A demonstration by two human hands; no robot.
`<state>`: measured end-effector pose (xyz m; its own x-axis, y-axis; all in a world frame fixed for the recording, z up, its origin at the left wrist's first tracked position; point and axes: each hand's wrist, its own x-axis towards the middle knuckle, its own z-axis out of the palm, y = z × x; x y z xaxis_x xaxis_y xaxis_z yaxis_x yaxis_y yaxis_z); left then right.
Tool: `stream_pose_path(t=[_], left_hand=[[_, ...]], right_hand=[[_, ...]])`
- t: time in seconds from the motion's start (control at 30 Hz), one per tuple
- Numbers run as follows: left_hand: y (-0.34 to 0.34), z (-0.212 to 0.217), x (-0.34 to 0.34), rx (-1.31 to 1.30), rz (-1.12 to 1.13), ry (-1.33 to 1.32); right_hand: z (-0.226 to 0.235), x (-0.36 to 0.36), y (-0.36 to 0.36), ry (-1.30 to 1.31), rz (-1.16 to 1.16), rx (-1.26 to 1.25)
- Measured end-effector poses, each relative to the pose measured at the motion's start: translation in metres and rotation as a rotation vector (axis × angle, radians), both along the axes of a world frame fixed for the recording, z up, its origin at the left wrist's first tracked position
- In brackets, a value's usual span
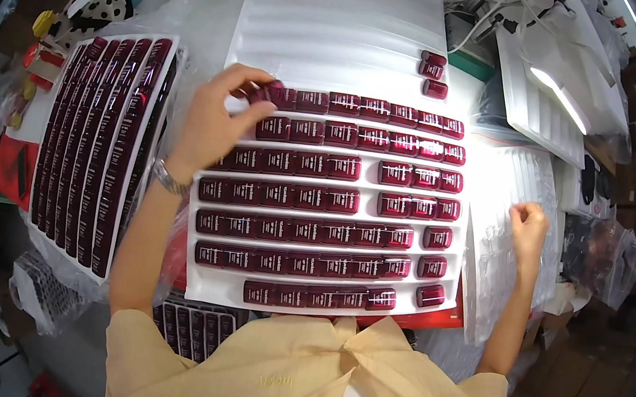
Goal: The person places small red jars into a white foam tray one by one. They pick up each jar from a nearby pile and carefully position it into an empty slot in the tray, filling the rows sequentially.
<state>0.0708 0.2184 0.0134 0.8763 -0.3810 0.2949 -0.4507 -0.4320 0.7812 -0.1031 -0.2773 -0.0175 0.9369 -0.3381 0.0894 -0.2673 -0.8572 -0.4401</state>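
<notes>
In front of me lies a white ridged tray (368, 199) with rows of small dark red bottles (286, 194) on their sides, their labels facing up. Gaps break several of the rows. My left hand (212, 116) reaches over the far left corner and pinches one dark red bottle (270, 93) between thumb and fingers, at the left end of the top row. Part of the rows below is hidden by this hand and forearm. My right hand (529, 230) hovers off the tray's right side, fingers curled together, with nothing visible in them.
Beyond the tray lies another white ridged tray (342, 17) with a few loose bottles (433, 65) at its right. A filled tray (91, 153) stands at the left. Clear plastic trays (498, 262) lie at the right, below stacked white trays (545, 92) and cables (490, 20).
</notes>
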Motion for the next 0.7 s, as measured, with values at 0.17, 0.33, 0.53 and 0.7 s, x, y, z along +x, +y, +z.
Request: stream_pose_path(t=[0.17,0.33,0.53,0.7], left_hand=[[-0.058,0.005,-0.048,-0.274,-0.198,0.161],[-0.057,0.013,-0.067,-0.399,-0.158,0.097],[0.022,0.003,-0.024,-0.203,0.121,0.129],[0.030,-0.009,0.015,-0.112,0.143,-0.045]], right_hand=[[0.077,0.049,0.154,-0.363,0.215,0.894],[0.074,0.075,0.247,-0.255,0.592,0.815],[0.056,0.160,0.264,-0.071,0.549,0.847],[-0.002,0.264,0.316,-0.076,0.693,0.244]])
